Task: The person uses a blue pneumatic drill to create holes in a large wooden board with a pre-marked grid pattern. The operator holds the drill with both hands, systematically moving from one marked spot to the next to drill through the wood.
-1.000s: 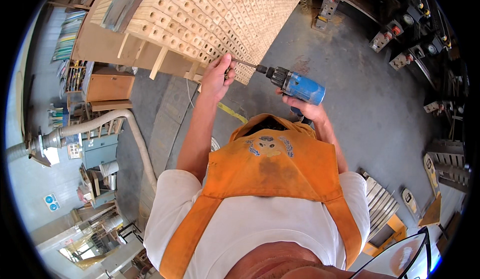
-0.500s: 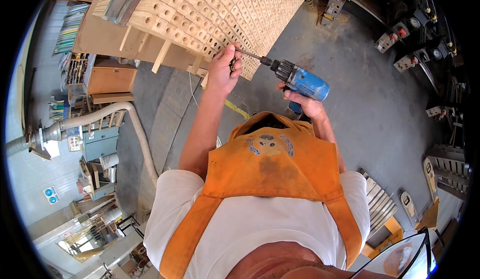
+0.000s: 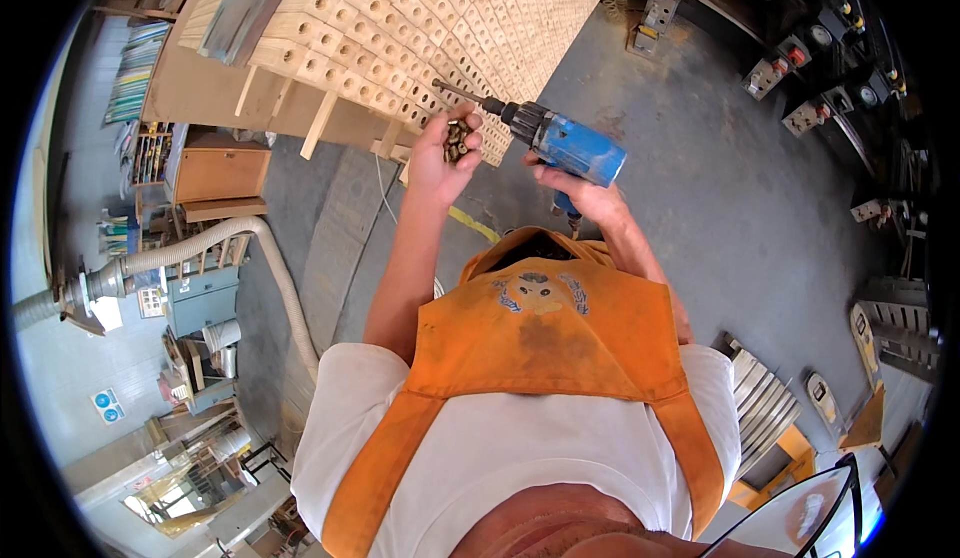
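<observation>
My left hand [image 3: 437, 166] is turned palm up with its fingers curled around several small brass-coloured threaded inserts [image 3: 457, 142]. In my right hand [image 3: 592, 200] is a blue cordless drill [image 3: 578, 148], gripped by its handle. The drill's long driver bit [image 3: 459, 92] points left, its tip in front of the stacked wooden pieces [image 3: 370, 33] and just above my left fingertips. Rows of round holes run across the faces of these pale pieces. Whether the tip touches a hole or carries an insert I cannot make out.
Wooden sticks [image 3: 320, 126] jut out below the stack. A weathered board [image 3: 255, 8] lies along its left side. A ribbed hose [image 3: 278, 268] curves across the floor at left. Machines with control boxes [image 3: 770, 73] line the right, and slatted wood [image 3: 765, 403] lies behind at right.
The drill and my right hand have moved left and slightly up. My left hand has dropped a little from the bit and turned its palm up, so the inserts now show.
</observation>
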A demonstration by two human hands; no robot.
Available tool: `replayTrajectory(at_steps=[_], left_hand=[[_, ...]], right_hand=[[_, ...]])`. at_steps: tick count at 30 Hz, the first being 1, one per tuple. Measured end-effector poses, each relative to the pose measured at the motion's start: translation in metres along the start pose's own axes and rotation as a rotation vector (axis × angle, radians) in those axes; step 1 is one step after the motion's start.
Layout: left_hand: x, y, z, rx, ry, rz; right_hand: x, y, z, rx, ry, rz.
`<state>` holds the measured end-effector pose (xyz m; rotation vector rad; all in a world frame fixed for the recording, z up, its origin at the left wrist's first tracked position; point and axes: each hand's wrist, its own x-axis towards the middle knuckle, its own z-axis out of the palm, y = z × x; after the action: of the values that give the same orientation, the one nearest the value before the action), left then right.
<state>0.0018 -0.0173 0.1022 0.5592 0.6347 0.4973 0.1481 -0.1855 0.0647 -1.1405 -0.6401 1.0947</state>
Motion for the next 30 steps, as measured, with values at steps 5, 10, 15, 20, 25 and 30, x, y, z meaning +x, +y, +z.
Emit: replayTrajectory(at_steps=[5,10,15,20,25,30], left_hand=[[-0.006,-0.011,-0.023,0.018,-0.039,-0.068],[-0.01,-0.016,-0.025,-0.044,-0.053,-0.093],[-0.008,-0.009,-0.026,-0.009,-0.041,-0.08],[-0.006,0.002,-0.009,0.104,0.012,0.064],[0.001,0.0,-0.004,-0.01,0.093,0.092],[0.006,-0.004,-0.001,0.048,0.097,0.084]], right_hand=[[0.0,-0.001,0.003,0.015,0.013,-0.019],[0.002,-0.002,0.0,-0.035,0.005,-0.053],[0.002,-0.007,0.001,0.029,0.01,-0.037],[0.004,0.003,-0.015,-0.181,-0.043,-0.105],[-0.013,-0.007,-0.034,-0.024,-0.108,-0.007],[-0.004,-0.004,-0.058,-0.005,-0.211,-0.039]])
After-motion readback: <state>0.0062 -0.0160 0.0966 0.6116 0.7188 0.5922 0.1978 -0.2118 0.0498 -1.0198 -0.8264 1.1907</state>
